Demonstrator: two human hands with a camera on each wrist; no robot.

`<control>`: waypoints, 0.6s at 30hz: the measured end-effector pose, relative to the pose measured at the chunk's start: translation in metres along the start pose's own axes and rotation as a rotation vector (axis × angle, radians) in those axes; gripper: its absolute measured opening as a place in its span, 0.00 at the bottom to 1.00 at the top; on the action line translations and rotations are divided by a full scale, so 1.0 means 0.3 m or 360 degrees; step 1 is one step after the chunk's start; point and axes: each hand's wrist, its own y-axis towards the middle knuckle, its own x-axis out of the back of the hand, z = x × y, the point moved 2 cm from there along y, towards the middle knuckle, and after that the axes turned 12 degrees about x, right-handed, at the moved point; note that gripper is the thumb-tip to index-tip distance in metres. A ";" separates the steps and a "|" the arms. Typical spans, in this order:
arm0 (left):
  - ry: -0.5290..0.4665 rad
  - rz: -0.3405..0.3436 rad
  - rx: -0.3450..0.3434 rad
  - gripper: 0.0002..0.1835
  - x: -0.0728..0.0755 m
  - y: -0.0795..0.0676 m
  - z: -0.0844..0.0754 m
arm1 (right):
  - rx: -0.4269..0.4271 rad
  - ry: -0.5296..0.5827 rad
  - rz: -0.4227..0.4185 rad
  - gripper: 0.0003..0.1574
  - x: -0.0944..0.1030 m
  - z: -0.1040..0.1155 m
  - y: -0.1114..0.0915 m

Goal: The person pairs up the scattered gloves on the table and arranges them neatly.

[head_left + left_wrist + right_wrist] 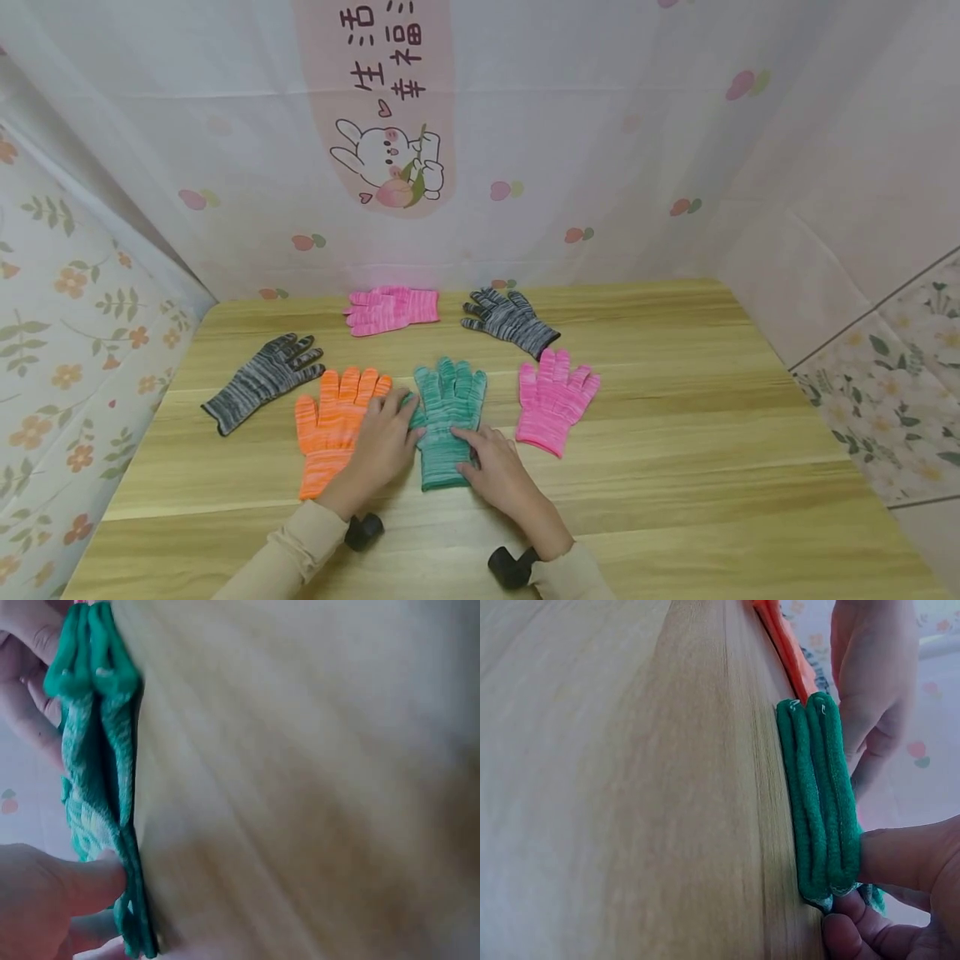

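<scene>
A pair of green knit gloves [447, 417] lies stacked flat on the wooden table, fingers pointing away, cuffs toward me. Both layered cuff rims [826, 802] show in the right wrist view. My left hand [384, 442] pinches the thumb side of the green pair, its thumb on the knit in the left wrist view. On the opposite side, my right hand [501, 468] grips the edge near the cuffs, thumb on top and fingers at the side. Orange gloves [333, 425] lie just left, partly covered by my left hand.
A grey-black glove [262, 379] lies at the left and another grey-black glove [512, 321] at the back. One pink glove [393, 310] is near the back edge; another pink glove [555, 404] sits right of the green pair. A printed curtain [570, 150] hangs behind the table.
</scene>
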 end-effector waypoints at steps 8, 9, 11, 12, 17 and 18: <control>-0.0096 0.0131 0.0069 0.25 0.014 0.028 -0.007 | -0.0010 0.0046 0.0008 0.28 0.006 0.003 -0.002; -0.0134 0.0151 0.0097 0.23 0.016 0.037 -0.010 | -0.0010 0.0050 0.0009 0.28 0.006 0.003 -0.002; -0.0242 0.0195 0.0173 0.22 0.019 0.061 -0.017 | -0.0004 0.0058 0.0008 0.28 0.007 0.003 -0.003; -0.0299 0.0219 0.0218 0.21 0.018 0.076 -0.020 | -0.0005 0.0058 0.0010 0.28 0.008 0.002 -0.004; -0.0549 0.0356 0.0428 0.16 0.011 0.154 -0.028 | 0.0001 0.0061 0.0010 0.28 0.007 -0.001 -0.002; -0.0576 0.0384 0.0461 0.16 0.007 0.167 -0.027 | 0.0000 0.0062 0.0011 0.28 0.007 -0.001 -0.002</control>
